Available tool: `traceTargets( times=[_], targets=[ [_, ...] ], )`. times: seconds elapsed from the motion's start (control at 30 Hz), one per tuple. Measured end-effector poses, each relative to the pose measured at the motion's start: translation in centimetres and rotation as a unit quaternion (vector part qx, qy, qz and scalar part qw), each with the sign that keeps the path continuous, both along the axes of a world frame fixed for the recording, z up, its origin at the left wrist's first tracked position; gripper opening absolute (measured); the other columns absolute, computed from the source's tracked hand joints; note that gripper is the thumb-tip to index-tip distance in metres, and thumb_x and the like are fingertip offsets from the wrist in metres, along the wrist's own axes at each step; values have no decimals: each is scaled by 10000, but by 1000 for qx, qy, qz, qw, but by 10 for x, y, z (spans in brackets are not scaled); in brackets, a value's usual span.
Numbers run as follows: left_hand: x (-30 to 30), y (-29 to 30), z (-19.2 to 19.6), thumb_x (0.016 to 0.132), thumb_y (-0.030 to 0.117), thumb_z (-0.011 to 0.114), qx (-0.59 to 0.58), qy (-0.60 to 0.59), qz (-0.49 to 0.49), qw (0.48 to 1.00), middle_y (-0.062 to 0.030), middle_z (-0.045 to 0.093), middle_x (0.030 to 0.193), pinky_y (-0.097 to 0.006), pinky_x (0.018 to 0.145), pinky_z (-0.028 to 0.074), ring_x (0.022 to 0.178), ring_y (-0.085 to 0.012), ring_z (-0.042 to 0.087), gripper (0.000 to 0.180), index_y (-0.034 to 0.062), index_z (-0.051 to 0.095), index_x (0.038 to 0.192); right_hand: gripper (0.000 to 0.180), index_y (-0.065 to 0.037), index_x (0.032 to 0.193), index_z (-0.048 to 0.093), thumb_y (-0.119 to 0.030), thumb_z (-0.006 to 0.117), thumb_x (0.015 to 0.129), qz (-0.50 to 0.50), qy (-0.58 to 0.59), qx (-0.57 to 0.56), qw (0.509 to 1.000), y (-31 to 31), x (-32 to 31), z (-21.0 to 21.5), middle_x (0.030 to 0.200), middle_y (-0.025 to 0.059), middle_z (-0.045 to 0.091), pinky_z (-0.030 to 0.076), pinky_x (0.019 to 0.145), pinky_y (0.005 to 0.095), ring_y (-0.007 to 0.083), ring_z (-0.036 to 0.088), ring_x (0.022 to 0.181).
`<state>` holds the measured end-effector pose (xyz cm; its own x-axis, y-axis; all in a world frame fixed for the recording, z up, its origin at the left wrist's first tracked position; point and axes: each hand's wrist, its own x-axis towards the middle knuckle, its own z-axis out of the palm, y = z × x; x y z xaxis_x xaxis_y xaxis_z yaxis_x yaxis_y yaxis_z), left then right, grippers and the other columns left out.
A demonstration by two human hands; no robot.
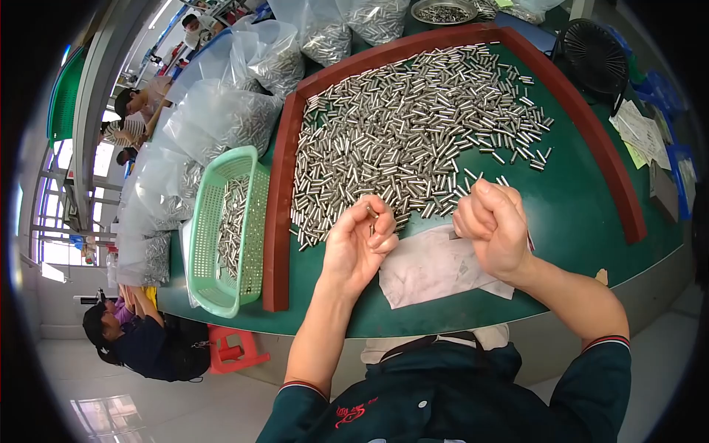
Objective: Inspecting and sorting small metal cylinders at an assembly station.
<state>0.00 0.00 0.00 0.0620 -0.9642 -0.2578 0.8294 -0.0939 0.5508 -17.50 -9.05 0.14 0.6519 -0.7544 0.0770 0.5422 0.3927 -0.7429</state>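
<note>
Left hand (360, 240) pinches one small metal pin (371, 213) at the heap's near edge. Right hand (493, 225), at three o'clock, is fisted; contents unclear. Green basket (253, 159) at nine o'clock holds few; most metal pins (413, 125) remain unsorted.

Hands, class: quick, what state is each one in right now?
Left hand: closed on a small metal pin.
Right hand: closed in a fist; contents cannot be told.

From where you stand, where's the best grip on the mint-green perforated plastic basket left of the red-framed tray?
Probably the near short rim of the mint-green perforated plastic basket, from the person's side: it juts toward the table's edge, clear bags crowd its far end, and the red-framed tray flanks its right.
</note>
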Motion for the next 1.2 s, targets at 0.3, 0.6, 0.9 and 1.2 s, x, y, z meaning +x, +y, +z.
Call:
traceTargets(
  times=[0.3,0.6,0.9,1.2],
  targets=[
    [2,6,11,857,150,481,52,-402,36,913,41,391,565,-192,425,226,465,-31,278,155,29,506,765,427,-129,472,226,-218,334,875,-6,19,-14,1000,0,2,2,386,-18,244,176,405,253,83,159,377],
    [-2,13,21,631,68,658,78,-812,-49,577,8,292,471,-247,409,262,439,-77,276,135,-4,580,713,419,-131,480,226,-221,332,876,-11,23,-9,1000,0,3,1,387,-25,238,170,403,252,77,152,378],
    [-2,13,22,612,80,667,73,-828,-51,553,-15,308,454,-262,403,276,411,-102,305,160,3,583,723,413,-104,479,245,-189,360,867,2,8,14,1000,-1,1,2,410,-19,260,188,411,241,69,187,402],
    [3,18,23,615,67,643,86,-836,-67,537,-25,334,445,-266,402,285,399,-108,326,102,7,587,675,413,-104,480,242,-186,364,866,-1,6,14,1000,-1,2,2,411,-18,261,174,401,240,68,179,401]
  ],
)
